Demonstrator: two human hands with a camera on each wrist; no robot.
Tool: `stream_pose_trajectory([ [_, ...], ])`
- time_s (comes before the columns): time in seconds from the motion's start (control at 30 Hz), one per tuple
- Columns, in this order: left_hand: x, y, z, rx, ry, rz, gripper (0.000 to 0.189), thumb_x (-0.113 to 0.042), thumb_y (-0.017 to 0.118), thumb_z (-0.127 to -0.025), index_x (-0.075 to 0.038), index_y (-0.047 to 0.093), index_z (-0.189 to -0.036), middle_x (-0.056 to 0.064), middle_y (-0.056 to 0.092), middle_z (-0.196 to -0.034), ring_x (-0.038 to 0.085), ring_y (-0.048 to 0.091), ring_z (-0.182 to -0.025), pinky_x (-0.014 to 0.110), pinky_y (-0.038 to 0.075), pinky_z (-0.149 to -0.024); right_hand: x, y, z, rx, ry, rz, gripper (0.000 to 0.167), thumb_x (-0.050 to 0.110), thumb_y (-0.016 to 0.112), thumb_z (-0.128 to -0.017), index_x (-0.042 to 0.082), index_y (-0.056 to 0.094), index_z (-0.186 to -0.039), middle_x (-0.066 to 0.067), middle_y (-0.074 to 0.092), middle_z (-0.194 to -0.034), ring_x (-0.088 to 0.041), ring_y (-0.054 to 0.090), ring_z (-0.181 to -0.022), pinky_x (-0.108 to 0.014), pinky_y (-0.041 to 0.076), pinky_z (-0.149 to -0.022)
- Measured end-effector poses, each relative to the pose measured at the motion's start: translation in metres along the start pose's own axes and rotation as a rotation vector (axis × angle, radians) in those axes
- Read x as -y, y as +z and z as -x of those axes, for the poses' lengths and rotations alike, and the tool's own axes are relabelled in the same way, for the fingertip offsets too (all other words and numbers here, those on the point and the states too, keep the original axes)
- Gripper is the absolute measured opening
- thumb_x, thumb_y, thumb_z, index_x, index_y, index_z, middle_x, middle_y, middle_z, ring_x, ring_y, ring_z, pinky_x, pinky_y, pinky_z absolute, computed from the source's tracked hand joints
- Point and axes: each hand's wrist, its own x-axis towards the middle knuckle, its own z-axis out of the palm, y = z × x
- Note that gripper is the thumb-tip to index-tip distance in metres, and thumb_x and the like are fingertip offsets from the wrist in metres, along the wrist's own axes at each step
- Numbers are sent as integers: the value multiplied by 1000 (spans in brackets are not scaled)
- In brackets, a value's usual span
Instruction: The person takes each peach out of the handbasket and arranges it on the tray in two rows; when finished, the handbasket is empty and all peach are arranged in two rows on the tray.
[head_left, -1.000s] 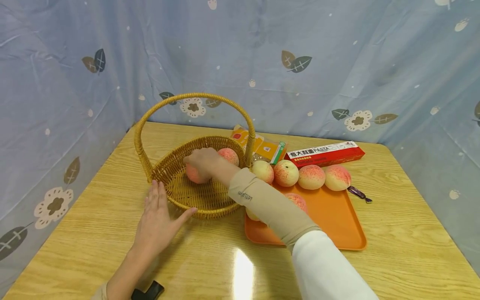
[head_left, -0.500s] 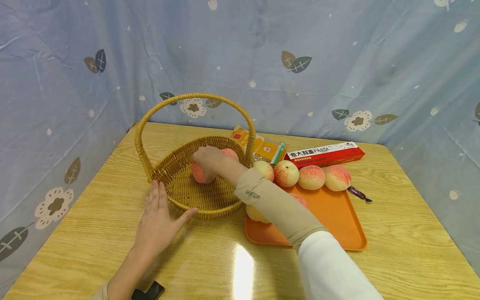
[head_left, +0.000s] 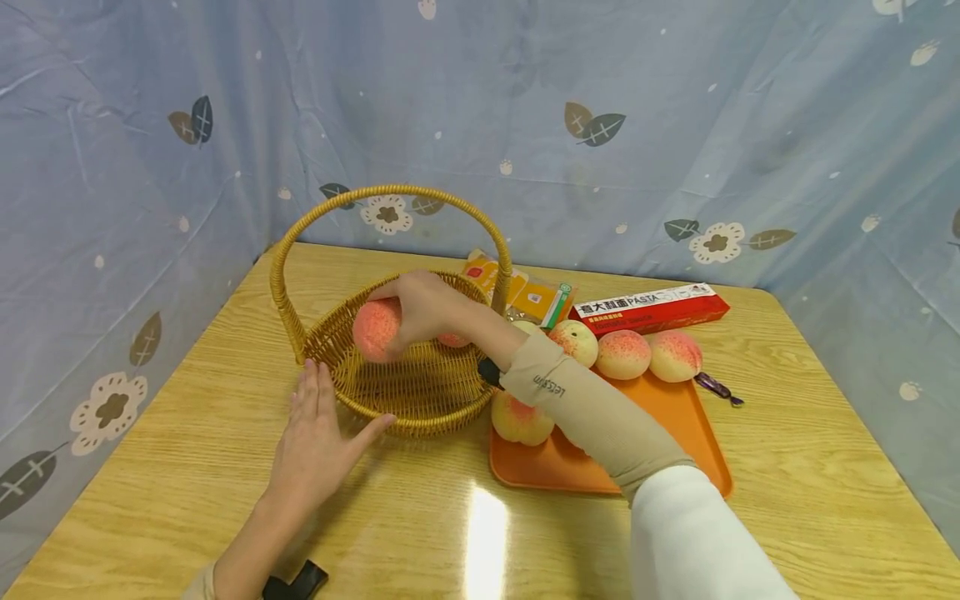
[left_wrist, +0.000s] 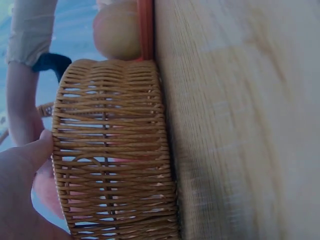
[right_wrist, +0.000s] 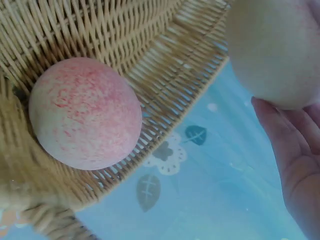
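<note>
My right hand [head_left: 423, 310] grips a pink peach [head_left: 377, 332] over the wicker basket [head_left: 420, 430], under its tall hoop handle. The right wrist view has the pale side of that peach at upper right, fingers curled against it. A second peach [right_wrist: 85, 114] lies inside the basket against its woven wall; the right arm mostly covers it in the head view. My left hand [head_left: 318, 437] rests on the basket's near-left rim, fingers straight and thumb spread. From the left wrist, the thumb [left_wrist: 37, 150] touches the rim of the upright basket.
Right of the basket is an orange tray [head_left: 705, 454] with several peaches [head_left: 624, 354] on and along it, partly behind the arm. Behind stand a red pasta box [head_left: 651, 308] and a yellow packet [head_left: 534, 296]. A purple-wrapped candy [head_left: 718, 389] lies at the tray's right.
My right hand has raised the peach from the basket's bottom and turned, so more of the peach shows. The right forearm has shifted rightward. My left hand stays on the rim.
</note>
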Motion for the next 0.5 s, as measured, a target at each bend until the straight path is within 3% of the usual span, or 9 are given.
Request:
stream_pose_trajectory([
  [0.23, 0, 0, 0, -10, -1, 11, 116, -69, 52, -88, 9, -7, -150, 25, -16, -156, 48, -2, -143, 60, 9, -114, -8, -5, 30, -156, -13, -183, 74, 30, 92, -65, 12, 63, -131, -3, 68, -120, -14, 64, -102, -22, 52, -81],
  [0.5, -1, 0, -1, -4, -12, -5, 116, -70, 51, -88, 10, -7, -150, 25, -16, -156, 50, -1, -142, 62, 10, -113, -14, -6, 70, -233, 50, -450, 73, 18, 92, -65, 6, 62, -131, -9, 67, -122, -17, 66, -107, -25, 56, -83],
])
